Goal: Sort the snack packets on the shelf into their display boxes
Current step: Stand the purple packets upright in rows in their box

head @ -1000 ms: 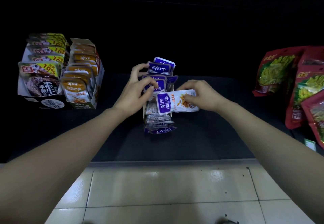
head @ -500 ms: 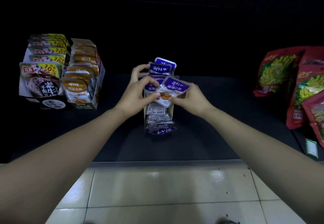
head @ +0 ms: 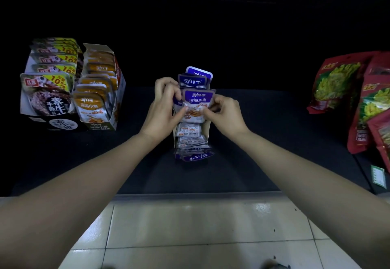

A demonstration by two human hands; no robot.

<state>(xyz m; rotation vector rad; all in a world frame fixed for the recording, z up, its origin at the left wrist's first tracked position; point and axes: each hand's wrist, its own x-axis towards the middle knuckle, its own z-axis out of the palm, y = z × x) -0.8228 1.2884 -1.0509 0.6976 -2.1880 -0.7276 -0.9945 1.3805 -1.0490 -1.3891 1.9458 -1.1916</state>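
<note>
The shelf (head: 263,142) is lost in darkness rearward; the purple packet (head: 198,100) is pinched by left hand (head: 163,110) and right hand (head: 225,114); display box (head: 207,129) partly hidden.

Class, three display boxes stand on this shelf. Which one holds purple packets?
The narrow middle box, where the left hand and right hand pinch a purple packet. The orange-packet box and yellow-labelled box stand together at far left.

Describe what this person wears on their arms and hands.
The left hand and right hand are bare, with no gloves, and no rings show on the fingers. The left forearm and right forearm are uncovered to the frame's edge: no sleeves, watch or bracelet in view.
</note>
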